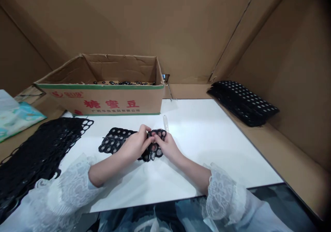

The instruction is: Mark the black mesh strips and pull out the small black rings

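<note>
A black sheet full of round holes [116,139] lies on the white board, its right end bunched up between my hands. My left hand [134,142] pinches the sheet near its middle, thumb and forefinger together. At the right end, my right hand [167,145] grips the same sheet, its thumb close to the left thumb. The fingertips partly hide what is between them. Just beyond my right hand lies a slim clear strip or tool [166,122], whose near end is hidden behind the hand.
An open cardboard box [108,100] with black rings inside stands at the back left. Black perforated sheets [33,152] pile up at the left. Another stack [243,102] lies at the right. A tissue pack [23,118] sits far left. Cardboard walls [155,25] enclose the white board [212,145].
</note>
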A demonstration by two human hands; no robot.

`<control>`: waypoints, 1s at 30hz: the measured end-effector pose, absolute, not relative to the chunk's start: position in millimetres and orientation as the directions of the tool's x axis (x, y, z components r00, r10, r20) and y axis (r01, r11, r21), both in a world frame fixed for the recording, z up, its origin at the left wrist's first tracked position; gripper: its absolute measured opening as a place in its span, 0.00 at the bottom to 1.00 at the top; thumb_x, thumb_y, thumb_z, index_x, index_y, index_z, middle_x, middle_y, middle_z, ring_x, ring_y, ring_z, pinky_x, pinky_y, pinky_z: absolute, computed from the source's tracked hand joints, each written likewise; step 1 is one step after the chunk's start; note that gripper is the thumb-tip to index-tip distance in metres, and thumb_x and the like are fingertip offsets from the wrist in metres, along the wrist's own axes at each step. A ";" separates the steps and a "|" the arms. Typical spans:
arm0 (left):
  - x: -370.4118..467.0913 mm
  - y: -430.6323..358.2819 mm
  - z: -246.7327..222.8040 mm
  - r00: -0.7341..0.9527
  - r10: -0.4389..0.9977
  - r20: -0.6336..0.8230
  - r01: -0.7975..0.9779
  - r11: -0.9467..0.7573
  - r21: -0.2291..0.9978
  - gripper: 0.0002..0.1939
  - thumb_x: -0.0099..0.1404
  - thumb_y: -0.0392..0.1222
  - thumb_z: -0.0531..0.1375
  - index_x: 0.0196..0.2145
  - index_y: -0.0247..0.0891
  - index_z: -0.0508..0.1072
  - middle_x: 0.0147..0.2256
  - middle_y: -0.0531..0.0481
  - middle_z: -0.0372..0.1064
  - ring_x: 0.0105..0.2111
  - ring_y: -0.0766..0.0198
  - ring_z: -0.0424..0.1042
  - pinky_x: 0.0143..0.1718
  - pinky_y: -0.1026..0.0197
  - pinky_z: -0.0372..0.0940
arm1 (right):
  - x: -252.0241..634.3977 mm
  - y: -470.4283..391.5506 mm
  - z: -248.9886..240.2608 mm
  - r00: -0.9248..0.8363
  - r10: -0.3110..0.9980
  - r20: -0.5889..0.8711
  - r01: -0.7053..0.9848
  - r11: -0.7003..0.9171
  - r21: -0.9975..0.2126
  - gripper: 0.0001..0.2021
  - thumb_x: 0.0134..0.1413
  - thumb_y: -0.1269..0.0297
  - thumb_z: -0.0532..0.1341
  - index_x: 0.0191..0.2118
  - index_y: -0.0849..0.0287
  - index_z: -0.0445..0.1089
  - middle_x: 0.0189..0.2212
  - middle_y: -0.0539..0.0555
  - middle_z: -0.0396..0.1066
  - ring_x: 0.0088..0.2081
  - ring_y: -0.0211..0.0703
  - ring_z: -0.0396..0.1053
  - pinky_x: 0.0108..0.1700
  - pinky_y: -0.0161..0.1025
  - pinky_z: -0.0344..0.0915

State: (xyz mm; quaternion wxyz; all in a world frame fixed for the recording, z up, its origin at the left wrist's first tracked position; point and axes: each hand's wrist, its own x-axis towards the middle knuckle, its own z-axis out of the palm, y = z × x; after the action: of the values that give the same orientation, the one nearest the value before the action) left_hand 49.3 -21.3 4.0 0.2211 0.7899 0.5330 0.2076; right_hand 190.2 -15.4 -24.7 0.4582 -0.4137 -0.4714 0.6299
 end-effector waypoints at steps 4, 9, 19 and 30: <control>47.2 -17.4 -1.4 0.361 0.925 0.122 0.592 -0.328 0.736 0.08 0.65 0.43 0.44 0.39 0.40 0.57 0.29 0.51 0.67 0.29 0.62 0.68 0.31 0.63 0.58 | 188.9 -16.1 -27.1 -0.240 0.969 -0.053 -0.156 -0.092 -0.984 0.07 0.49 0.61 0.54 0.30 0.59 0.59 0.19 0.44 0.57 0.18 0.30 0.58 0.21 0.30 0.58; 31.8 -5.5 6.7 0.145 0.958 0.249 0.658 -0.281 0.698 0.07 0.64 0.43 0.47 0.35 0.39 0.61 0.27 0.52 0.65 0.26 0.64 0.65 0.28 0.65 0.57 | 191.8 -15.1 -30.1 -0.194 0.976 -0.097 -0.095 -0.117 -0.989 0.08 0.49 0.60 0.53 0.30 0.59 0.60 0.24 0.47 0.59 0.22 0.30 0.56 0.22 0.29 0.56; -28.9 62.9 104.6 -0.050 0.477 0.878 0.938 -0.279 0.206 0.16 0.67 0.40 0.41 0.44 0.31 0.63 0.40 0.44 0.63 0.41 0.62 0.64 0.42 0.58 0.56 | 192.0 -10.8 -30.8 -0.256 0.939 -0.230 -0.134 -0.270 -0.953 0.11 0.46 0.56 0.56 0.31 0.58 0.58 0.22 0.46 0.61 0.17 0.31 0.61 0.15 0.29 0.57; 9.9 30.0 73.2 0.096 0.757 0.647 0.910 -0.330 0.251 0.18 0.66 0.47 0.41 0.39 0.38 0.66 0.36 0.45 0.67 0.40 0.57 0.65 0.33 0.56 0.51 | 193.9 -14.0 -23.2 -0.252 0.927 -0.277 -0.315 -0.349 -0.883 0.12 0.46 0.56 0.58 0.34 0.57 0.58 0.19 0.44 0.61 0.16 0.32 0.61 0.13 0.29 0.57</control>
State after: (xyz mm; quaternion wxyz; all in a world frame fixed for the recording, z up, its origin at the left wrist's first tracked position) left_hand 9.9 30.0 73.2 -0.1069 0.7324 0.5688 0.3585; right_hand 193.9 -14.0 -23.2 0.4413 -0.4235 -0.3617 0.7036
